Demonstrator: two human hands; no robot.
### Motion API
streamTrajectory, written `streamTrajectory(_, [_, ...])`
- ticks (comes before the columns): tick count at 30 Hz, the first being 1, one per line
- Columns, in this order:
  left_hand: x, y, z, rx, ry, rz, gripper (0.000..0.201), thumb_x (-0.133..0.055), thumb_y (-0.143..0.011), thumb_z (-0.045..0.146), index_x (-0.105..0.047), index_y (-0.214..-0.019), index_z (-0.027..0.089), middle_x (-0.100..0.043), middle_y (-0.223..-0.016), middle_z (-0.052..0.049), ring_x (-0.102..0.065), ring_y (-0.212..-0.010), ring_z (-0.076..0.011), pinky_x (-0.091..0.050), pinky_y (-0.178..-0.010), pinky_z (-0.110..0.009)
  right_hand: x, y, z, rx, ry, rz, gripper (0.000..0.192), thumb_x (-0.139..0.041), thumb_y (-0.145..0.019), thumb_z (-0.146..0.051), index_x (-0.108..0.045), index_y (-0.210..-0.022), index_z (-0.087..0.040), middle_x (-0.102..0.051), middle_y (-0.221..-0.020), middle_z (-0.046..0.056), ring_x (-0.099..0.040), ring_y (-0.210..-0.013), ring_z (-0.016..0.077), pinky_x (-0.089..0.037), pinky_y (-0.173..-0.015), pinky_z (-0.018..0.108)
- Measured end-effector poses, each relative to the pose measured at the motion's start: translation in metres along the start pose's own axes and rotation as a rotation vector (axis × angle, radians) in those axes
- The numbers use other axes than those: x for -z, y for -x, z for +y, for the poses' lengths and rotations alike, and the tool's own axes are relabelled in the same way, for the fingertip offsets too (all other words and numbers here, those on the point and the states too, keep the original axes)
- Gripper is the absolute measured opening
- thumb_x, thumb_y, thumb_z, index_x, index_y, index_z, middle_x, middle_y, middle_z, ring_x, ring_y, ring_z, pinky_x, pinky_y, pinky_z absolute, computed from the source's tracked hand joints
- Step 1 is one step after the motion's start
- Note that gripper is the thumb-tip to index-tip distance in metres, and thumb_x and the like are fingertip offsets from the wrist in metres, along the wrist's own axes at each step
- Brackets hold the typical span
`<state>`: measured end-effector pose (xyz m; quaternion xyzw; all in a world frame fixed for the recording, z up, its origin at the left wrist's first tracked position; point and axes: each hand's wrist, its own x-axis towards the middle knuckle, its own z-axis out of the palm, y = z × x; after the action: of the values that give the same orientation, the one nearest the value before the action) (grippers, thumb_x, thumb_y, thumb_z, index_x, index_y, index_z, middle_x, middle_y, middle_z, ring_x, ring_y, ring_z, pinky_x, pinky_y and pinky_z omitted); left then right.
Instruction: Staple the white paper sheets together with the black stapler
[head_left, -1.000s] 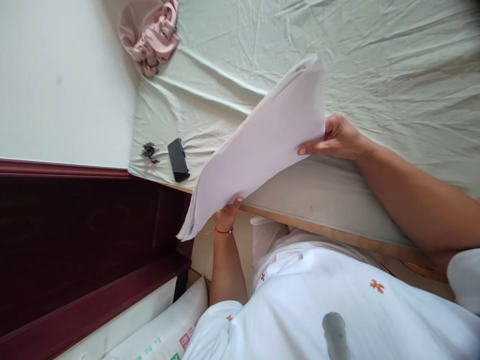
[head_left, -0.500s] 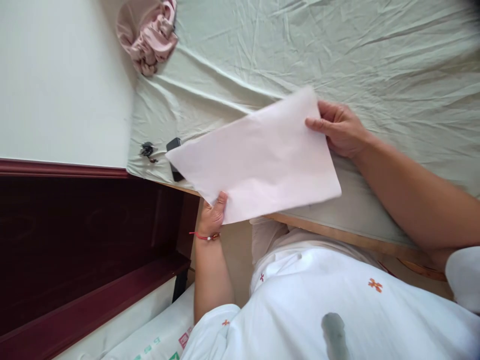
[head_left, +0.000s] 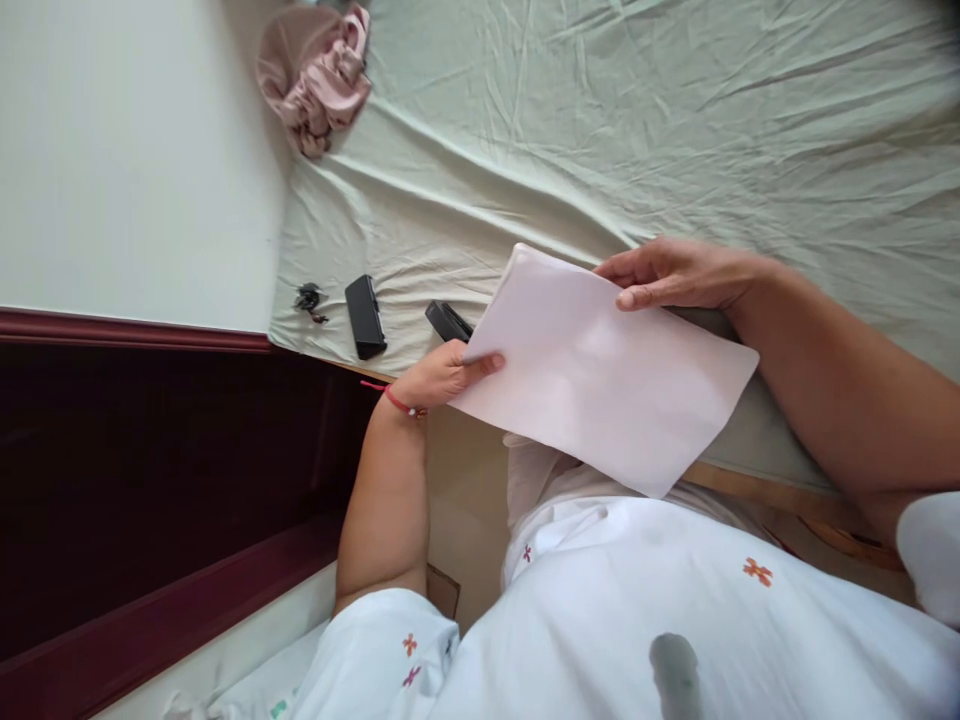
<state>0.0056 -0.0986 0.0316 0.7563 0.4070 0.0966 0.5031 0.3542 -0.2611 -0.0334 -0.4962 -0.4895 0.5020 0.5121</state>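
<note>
paper stack (head_left: 607,385) held above bed (head_left: 675,130) edge; left hand (head_left: 442,375) and right hand (head_left: 667,275) each pinch a corner in a light grip. risk: loose sheets may slide out.

Matt white paper (head_left: 607,385) lay smooth over a creased pale-green cloth sheet (head_left: 675,130); a pink satin-like cloth (head_left: 319,75) looked glossy, a black case (head_left: 365,316) plastic, the headboard (head_left: 150,450) dark polished wood.
</note>
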Motion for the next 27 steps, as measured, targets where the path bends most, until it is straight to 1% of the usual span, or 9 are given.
streamTrajectory(4, [-0.006, -0.012, 0.004, 0.084, -0.022, -0.076, 0.061, -0.088, -0.087, 0.079, -0.087, -0.09, 0.019, -0.078, -0.077, -0.006, -0.078, -0.079, -0.0272, -0.063, -0.062, -0.033, -0.008, -0.005, 0.007, -0.032, 0.022, 0.031, 0.033, -0.111, -0.068, -0.048, -0.088, -0.081, -0.029, -0.077, -0.072, -0.002, -0.086, -0.092, 0.031, -0.074, -0.088, 0.044])
streamTrajectory(8, [-0.002, -0.023, 0.0, 0.237, -0.012, -0.265, 0.068, -0.097, -0.07, 0.083, -0.086, -0.082, 0.017, -0.079, -0.077, -0.006, -0.072, -0.068, -0.0219, -0.057, -0.058, -0.03, -0.012, -0.009, 0.019, -0.078, 0.008, 0.031, 0.034, -0.108, -0.073, -0.055, -0.087, -0.079, -0.029, -0.077, -0.07, -0.001, -0.083, -0.078, 0.0283, -0.075, -0.079, 0.043])
streamTrajectory(9, [0.0, -0.022, -0.004, 0.256, -0.007, -0.277, 0.069, -0.099, -0.068, 0.083, -0.085, -0.08, 0.017, -0.079, -0.075, -0.006, -0.069, -0.065, -0.0204, -0.055, -0.057, -0.03, -0.012, -0.01, 0.021, -0.069, 0.015, 0.026, 0.034, -0.108, -0.074, -0.055, -0.087, -0.079, -0.029, -0.077, -0.07, -0.001, -0.083, -0.077, 0.0285, -0.075, -0.079, 0.044])
streamTrajectory(12, [0.005, -0.008, -0.02, 0.231, 0.003, -0.202, 0.06, -0.102, -0.07, 0.074, -0.078, -0.073, 0.018, -0.072, -0.064, -0.004, -0.062, -0.057, -0.0168, -0.05, -0.054, -0.027, -0.007, -0.012, 0.028, -0.049, 0.032, 0.062, 0.031, -0.108, -0.074, -0.051, -0.086, -0.082, -0.03, -0.079, -0.073, 0.0, -0.085, -0.087, 0.0324, -0.076, -0.086, 0.048])
streamTrajectory(15, [0.004, 0.012, -0.041, 0.239, 0.08, -0.022, 0.052, -0.102, -0.072, 0.063, -0.078, -0.079, 0.018, -0.078, -0.069, -0.008, -0.059, -0.053, -0.0138, -0.048, -0.054, -0.026, -0.005, -0.014, 0.032, -0.095, 0.049, 0.082, 0.027, -0.106, -0.077, -0.047, -0.086, -0.084, -0.03, -0.08, -0.077, 0.002, -0.086, -0.098, 0.0369, -0.075, -0.093, 0.052])
streamTrajectory(18, [-0.002, 0.025, -0.061, 0.217, 0.142, 0.264, 0.048, -0.099, -0.071, 0.056, -0.077, -0.087, 0.017, -0.081, -0.073, -0.008, -0.057, -0.053, -0.0112, -0.046, -0.054, -0.024, -0.007, -0.015, 0.03, -0.186, 0.072, 0.114, 0.024, -0.105, -0.077, -0.041, -0.085, -0.081, -0.029, -0.078, -0.073, 0.003, -0.086, -0.097, 0.0381, -0.075, -0.091, 0.052])
streamTrajectory(21, [-0.009, 0.024, -0.077, 0.151, 0.1, 0.537, 0.032, -0.089, -0.082, 0.046, -0.077, -0.091, 0.017, -0.082, -0.078, -0.006, -0.059, -0.057, -0.0109, -0.045, -0.055, -0.022, -0.014, -0.015, 0.014, -0.279, 0.077, 0.155, 0.023, -0.106, -0.075, -0.034, -0.085, -0.082, -0.028, -0.077, -0.072, 0.003, -0.087, -0.097, 0.0375, -0.076, -0.091, 0.05])
streamTrajectory(24, [-0.014, 0.012, -0.088, 0.059, -0.056, 0.764, 0.013, -0.076, -0.093, 0.03, -0.079, -0.097, 0.018, -0.084, -0.092, -0.006, -0.072, -0.075, -0.0143, -0.056, -0.07, -0.025, -0.023, -0.016, -0.013, -0.485, 0.073, 0.181, 0.017, -0.101, -0.083, -0.028, -0.085, -0.087, -0.024, -0.078, -0.076, 0.005, -0.086, -0.099, 0.0337, -0.075, -0.094, 0.045])
streamTrajectory(27, [-0.019, -0.003, -0.096, -0.034, -0.148, 0.891, 0.01, -0.069, -0.1, 0.022, -0.079, -0.101, 0.019, -0.084, -0.105, -0.007, -0.079, -0.098, -0.0184, -0.062, -0.091, -0.03, -0.028, -0.021, -0.034, -0.697, 0.028, 0.18, 0.011, -0.091, -0.094, -0.022, -0.084, -0.086, -0.019, -0.08, -0.083, 0.009, -0.086, -0.096, 0.0299, -0.073, -0.093, 0.041])
